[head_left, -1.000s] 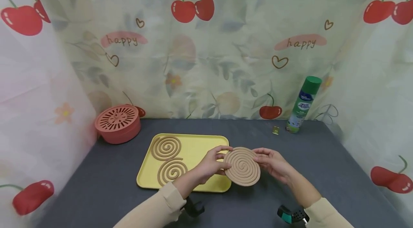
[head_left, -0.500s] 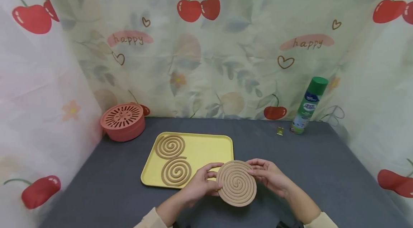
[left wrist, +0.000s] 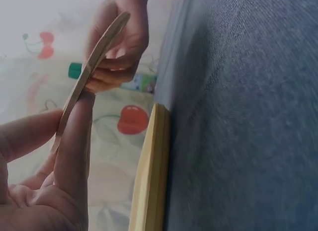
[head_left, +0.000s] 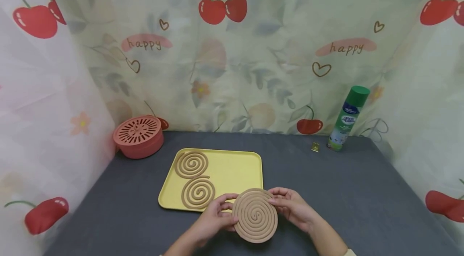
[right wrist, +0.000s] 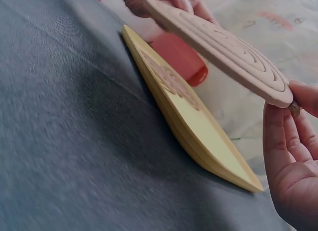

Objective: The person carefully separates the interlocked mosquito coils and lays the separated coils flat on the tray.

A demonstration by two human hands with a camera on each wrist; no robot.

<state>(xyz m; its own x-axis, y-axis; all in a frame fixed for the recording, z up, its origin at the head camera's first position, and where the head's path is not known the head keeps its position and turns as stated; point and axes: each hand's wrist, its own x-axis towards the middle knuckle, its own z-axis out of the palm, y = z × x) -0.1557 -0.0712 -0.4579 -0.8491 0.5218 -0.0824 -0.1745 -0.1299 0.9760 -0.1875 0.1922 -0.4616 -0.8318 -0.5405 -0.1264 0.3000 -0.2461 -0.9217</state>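
my left hand (head_left: 214, 217) and right hand (head_left: 291, 207) each pinch the coil disc's (head_left: 255, 215) rim, grip clamped, keeping it lifted off the worktop (head_left: 344, 191) beside the tray (head_left: 232, 167).

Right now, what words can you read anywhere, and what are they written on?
"happy": printed on the cherry curtain, once at the left and once at the right.
Label on the green spray can: there is print, but too small and blurred to read.
The spiral coil disc held by the left hand and the right hand: no writing.
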